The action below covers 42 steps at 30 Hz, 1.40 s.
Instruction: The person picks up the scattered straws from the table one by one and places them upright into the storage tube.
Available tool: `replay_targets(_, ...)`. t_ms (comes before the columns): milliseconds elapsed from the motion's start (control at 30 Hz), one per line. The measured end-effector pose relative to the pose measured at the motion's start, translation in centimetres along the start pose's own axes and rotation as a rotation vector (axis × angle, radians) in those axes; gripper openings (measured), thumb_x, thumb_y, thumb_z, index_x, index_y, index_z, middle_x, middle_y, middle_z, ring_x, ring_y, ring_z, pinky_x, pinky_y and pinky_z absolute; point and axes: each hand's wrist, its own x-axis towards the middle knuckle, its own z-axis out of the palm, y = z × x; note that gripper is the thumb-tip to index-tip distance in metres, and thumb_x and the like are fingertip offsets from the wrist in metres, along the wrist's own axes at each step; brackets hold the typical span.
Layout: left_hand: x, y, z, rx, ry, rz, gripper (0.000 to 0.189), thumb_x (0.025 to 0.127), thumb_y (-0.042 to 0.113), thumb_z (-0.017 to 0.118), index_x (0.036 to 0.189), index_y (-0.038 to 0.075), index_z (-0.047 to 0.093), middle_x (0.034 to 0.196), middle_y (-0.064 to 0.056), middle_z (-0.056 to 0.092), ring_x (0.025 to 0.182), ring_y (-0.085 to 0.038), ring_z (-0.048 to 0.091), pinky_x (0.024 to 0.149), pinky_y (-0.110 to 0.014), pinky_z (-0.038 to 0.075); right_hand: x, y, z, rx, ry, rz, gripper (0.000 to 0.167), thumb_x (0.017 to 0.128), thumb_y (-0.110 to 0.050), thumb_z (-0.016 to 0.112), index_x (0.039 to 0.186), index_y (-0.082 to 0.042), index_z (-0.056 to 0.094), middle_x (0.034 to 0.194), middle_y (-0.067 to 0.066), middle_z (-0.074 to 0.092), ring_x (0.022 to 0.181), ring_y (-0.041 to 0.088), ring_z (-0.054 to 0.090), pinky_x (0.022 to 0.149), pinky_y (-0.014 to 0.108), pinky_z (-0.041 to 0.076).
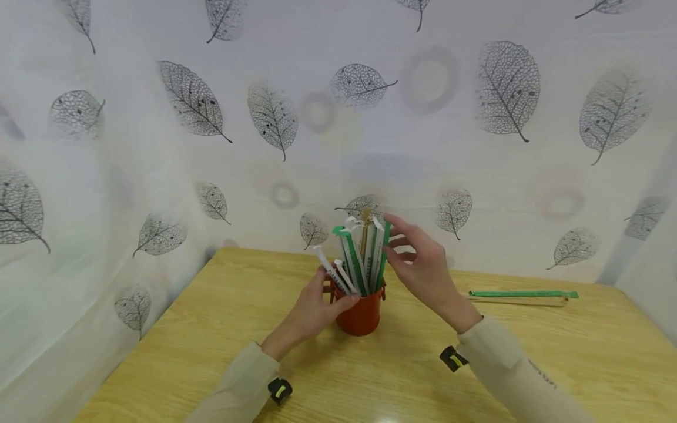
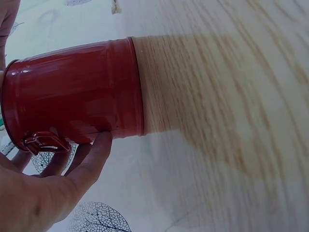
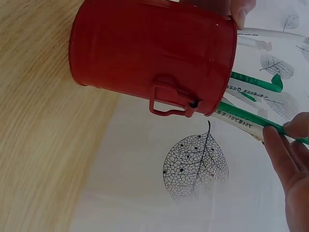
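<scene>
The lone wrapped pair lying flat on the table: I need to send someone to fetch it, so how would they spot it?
Start at the light wooden table, then look past the red metal bucket to its right. There, near the back edge, lies the green-and-white paper-wrapped chopstick pair. It alone lies flat; the other wrapped sticks stand in the bucket.

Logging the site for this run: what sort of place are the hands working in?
Probably a staged recording booth, not a real kitchen: a leaf-print curtain walls in a wooden table, which carries only a red pot of wrapped chopsticks and one loose pair.
</scene>
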Motion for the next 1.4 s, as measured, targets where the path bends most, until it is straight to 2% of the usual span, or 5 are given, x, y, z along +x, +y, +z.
replay_targets(400,-0.1,0.0,-0.1,0.002,-0.004,-0.008,0.070,0.093,0.047,0.073,0.149,0.020,0.039,0.139,-0.007,0.057,0.120,-0.028,0.061,0.099,-0.047,0.055,-1.8,0.7,1.1,-0.013,-0.042,0.068,0.067,0.082,0.014,0.075,0.143,-0.006,0.056,0.109,0.015,0.069,0.089,0.027,0.074,0.066,0.026,0.062)
replay_targets(833,0.0,-0.2,0.0,0.006,-0.002,0.004,0.071,0.093,0.046,0.073,0.148,0.017,0.040,0.143,-0.014,0.055,0.123,-0.029,0.059,0.103,-0.050,0.052,-3.0,1.1,1.3,-0.019,-0.116,0.073,0.073,0.083,0.012,0.075,0.149,-0.008,0.051,0.108,0.014,0.068,0.091,0.024,0.073,0.068,0.026,0.062)
replay_targets(1133,0.0,-0.2,0.2,0.017,-0.017,-0.005,0.074,0.093,0.047,0.072,0.149,0.014,0.039,0.142,-0.016,0.055,0.121,-0.034,0.061,0.098,-0.051,0.054,-4.4,2.2,-1.5,-0.047,-0.130,0.076,0.081,0.083,0.010,0.075,0.155,-0.010,0.044,0.105,0.013,0.073,0.085,0.022,0.075,0.069,0.026,0.062)
replay_targets(1267,-0.1,-0.1,0.1,0.028,-0.010,-0.012,0.073,0.092,0.047,0.073,0.150,0.016,0.039,0.141,-0.015,0.055,0.120,-0.034,0.062,0.096,-0.050,0.055,-4.9,3.7,-3.6,-0.128,-0.122,0.057,0.064,0.082,0.013,0.074,0.141,-0.006,0.059,0.100,0.009,0.074,0.084,0.021,0.073,0.067,0.017,0.059)
replay_targets(1400,-0.1,-0.1,0.0,0.027,-0.011,-0.016,0.074,0.092,0.048,0.072,0.150,0.015,0.038,0.142,-0.015,0.054,0.121,-0.034,0.062,0.096,-0.050,0.055,-5.6,5.4,-6.1,-0.246,-0.203,0.097,0.039,0.084,0.012,0.072,0.119,-0.004,0.072,0.100,0.008,0.075,0.084,0.021,0.072,0.064,0.019,0.058)
